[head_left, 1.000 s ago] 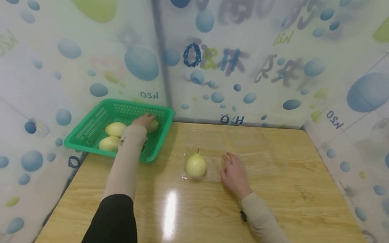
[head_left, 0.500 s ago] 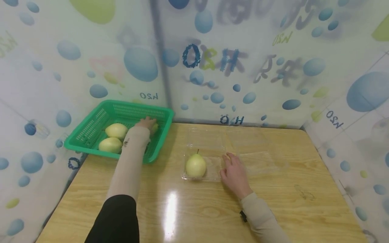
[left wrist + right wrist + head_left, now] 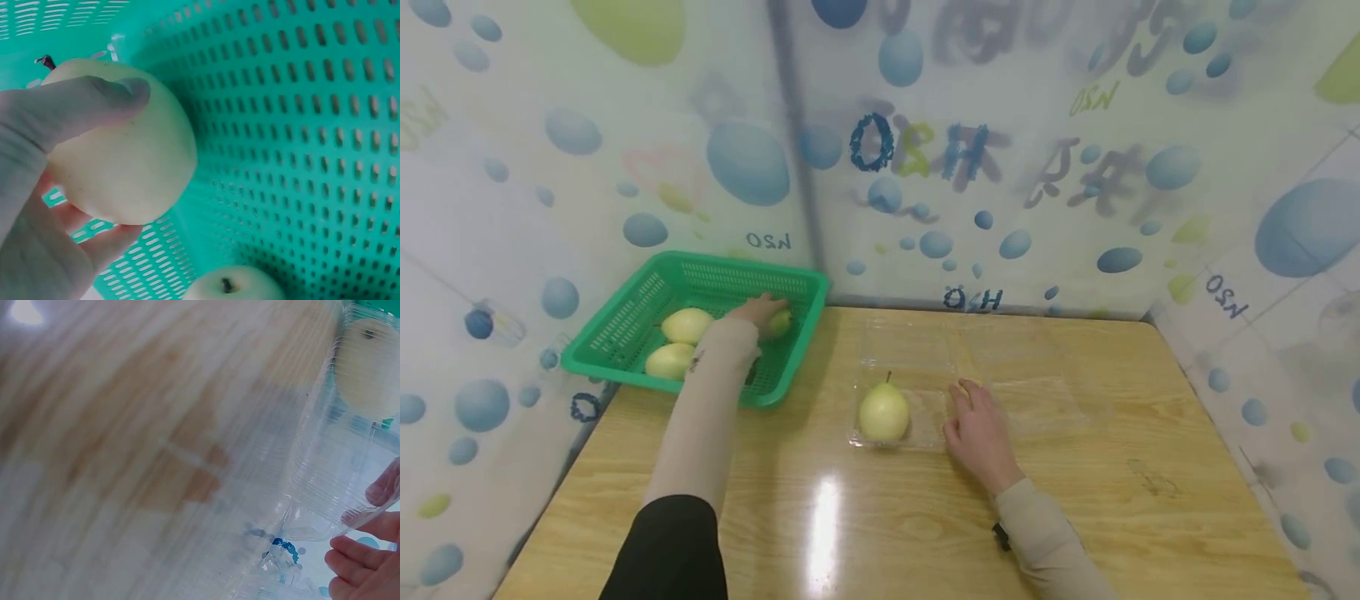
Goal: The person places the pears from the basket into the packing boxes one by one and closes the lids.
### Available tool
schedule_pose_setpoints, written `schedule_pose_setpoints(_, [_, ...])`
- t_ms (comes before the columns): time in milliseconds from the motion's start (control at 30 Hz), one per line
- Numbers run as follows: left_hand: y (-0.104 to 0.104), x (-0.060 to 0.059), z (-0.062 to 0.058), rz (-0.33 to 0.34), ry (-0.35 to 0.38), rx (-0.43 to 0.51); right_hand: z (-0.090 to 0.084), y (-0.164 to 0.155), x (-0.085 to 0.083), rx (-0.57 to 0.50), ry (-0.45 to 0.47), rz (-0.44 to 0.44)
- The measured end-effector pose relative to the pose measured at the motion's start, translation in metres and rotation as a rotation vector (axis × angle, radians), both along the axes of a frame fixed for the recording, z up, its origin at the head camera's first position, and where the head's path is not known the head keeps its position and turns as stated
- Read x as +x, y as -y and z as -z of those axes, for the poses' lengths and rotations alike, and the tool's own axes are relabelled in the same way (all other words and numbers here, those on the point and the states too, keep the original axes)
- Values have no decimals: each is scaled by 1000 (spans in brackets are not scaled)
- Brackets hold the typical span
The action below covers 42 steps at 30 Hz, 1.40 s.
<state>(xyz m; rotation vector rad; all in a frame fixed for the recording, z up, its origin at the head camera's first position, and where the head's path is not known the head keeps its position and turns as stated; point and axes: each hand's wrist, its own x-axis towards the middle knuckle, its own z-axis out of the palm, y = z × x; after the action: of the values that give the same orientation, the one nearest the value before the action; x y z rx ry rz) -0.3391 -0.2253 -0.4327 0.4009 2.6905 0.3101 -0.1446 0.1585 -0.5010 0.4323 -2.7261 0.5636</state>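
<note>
At the right end of a green perforated plastic basket [image 3: 617, 377], clasping a pale-yellow pear [image 3: 137, 162] firmly in the left hand [image 3: 758, 312] — barely shifted over the past second, with fruit and fingers both down inside the walls. On the wooden table [image 3: 925, 517], pinching a clear plastic container [image 3: 928, 408] with the right hand [image 3: 981, 437], unmoved throughout. Upright and stem-up in the container's near-left section, also unchanged: a single boxed pear [image 3: 883, 414]. By all appearances, a grasp made but a lift out of the basket not yet made. Plain from the left wrist: thumb across the pear's side, fingers curled beneath, slotted wall just beside; from the head, mostly hidden behind the back of the hand. Clear only from the right wrist: thumb and fingers on opposite faces of a thin plastic edge. Visible from the head, toward the basket's left: a farther pear [image 3: 687, 326] and a nearer pear [image 3: 670, 361], both lying on their sides. Visible from the left wrist, just one cropped pear [image 3: 234, 286] at the lower border — impossible to match to either.
</note>
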Motion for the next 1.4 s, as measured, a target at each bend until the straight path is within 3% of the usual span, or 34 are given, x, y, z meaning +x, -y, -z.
schedule_pose_setpoints(167, [0, -1, -12, 27, -32, 26, 0, 0, 0, 0, 0, -3])
schedule_pose_setpoints(300, [0, -2, -26, 105, -81, 36, -1, -1, 0, 0, 0, -4])
schedule_pose_setpoints(533, [1, -1, -37, 209, -176, 36, -2, 0, 1, -13, 0, 0])
schedule_pose_setpoints(867, [-15, 28, -71, 308, -242, 5, -1, -1, 0, 5, 4, 1])
schedule_pose_setpoints(1067, [-24, 39, -82, 381, -306, 5, -1, -1, 0, 4, -3, 2])
schedule_pose_setpoints(1400, [-46, 53, -84, 640, -523, 22, -2, 0, 3, -16, -17, -11])
